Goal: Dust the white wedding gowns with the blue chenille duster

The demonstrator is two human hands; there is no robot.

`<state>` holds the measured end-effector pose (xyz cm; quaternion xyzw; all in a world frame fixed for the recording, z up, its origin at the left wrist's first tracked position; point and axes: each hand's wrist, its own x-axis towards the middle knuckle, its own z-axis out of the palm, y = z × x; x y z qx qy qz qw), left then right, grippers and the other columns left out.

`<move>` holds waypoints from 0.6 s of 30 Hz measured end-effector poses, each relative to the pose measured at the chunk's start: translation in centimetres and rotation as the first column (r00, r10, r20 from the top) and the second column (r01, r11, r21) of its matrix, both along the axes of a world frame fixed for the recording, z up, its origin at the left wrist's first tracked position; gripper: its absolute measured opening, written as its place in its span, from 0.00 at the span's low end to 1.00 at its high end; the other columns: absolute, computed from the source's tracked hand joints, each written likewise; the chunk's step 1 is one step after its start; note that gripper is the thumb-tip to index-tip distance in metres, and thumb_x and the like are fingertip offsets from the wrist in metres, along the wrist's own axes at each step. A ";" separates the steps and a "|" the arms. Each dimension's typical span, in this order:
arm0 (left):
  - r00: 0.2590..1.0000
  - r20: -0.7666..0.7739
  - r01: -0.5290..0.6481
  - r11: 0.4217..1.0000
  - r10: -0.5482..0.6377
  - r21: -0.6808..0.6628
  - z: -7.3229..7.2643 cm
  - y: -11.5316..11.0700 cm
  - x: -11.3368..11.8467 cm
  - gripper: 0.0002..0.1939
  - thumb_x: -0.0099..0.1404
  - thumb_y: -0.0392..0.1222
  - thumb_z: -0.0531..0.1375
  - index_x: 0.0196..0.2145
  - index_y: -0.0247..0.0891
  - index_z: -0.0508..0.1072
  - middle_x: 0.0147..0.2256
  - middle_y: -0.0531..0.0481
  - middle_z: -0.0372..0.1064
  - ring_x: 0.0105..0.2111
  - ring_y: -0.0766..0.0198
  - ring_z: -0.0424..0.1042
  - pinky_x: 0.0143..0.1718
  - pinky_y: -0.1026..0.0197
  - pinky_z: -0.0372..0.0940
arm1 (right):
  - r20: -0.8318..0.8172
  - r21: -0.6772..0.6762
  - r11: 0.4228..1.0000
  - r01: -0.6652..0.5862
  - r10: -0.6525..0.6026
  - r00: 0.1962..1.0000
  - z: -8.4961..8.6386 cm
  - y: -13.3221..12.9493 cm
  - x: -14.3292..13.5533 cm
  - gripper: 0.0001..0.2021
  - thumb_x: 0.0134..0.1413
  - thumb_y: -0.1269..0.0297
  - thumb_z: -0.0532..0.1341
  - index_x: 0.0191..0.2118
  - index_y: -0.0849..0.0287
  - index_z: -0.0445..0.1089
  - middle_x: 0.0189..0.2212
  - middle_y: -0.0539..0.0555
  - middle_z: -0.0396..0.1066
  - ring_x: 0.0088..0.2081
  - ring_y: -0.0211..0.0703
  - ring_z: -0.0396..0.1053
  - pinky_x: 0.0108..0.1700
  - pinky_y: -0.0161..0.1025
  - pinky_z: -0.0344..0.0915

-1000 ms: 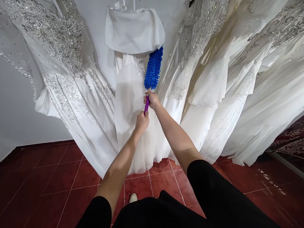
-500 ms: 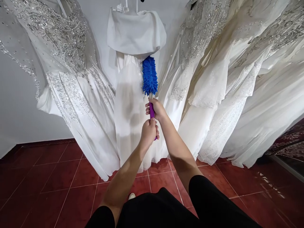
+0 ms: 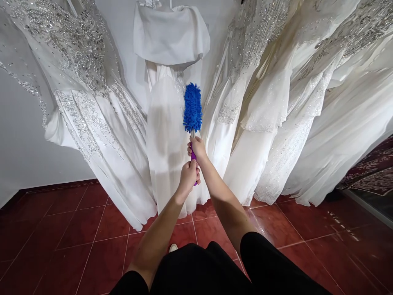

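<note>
A blue fluffy duster point(image 3: 193, 108) with a purple handle stands out in front of a plain white dress point(image 3: 166, 123) at the centre. My left hand point(image 3: 189, 175) is wrapped round the lower part of the handle. Just above it, my right hand point(image 3: 197, 147) grips the handle's upper part, close below the short metal neck. The duster's head points up and away from me, before the skirt; whether it touches the fabric I cannot tell.
A beaded white dress point(image 3: 89, 106) hangs at the left, and several more white dresses point(image 3: 270, 102) hang at the right. Behind them is a pale wall point(image 3: 18, 143). Their hems reach near the red tiled floor point(image 3: 70, 246). Dark patterned fabric point(image 3: 371, 168) lies at the far right.
The duster and both hands have moved down, away from the white top part of the central dress. The view has shifted slightly. Both hands keep their hold.
</note>
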<state>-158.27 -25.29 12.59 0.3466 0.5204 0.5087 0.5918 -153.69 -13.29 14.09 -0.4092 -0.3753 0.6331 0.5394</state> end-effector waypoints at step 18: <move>0.878 -0.477 0.098 0.965 0.032 0.245 -8.0 -1.1 -5.3 0.15 0.79 0.51 0.49 0.36 0.42 0.61 0.24 0.58 0.60 0.16 0.71 0.59 0.19 0.66 0.53 | 0.074 -0.004 0.996 -0.088 0.088 0.993 -1.5 -1.5 -1.4 0.14 0.66 0.58 0.61 0.39 0.51 0.51 0.22 0.42 0.62 0.17 0.37 0.61 0.19 0.34 0.64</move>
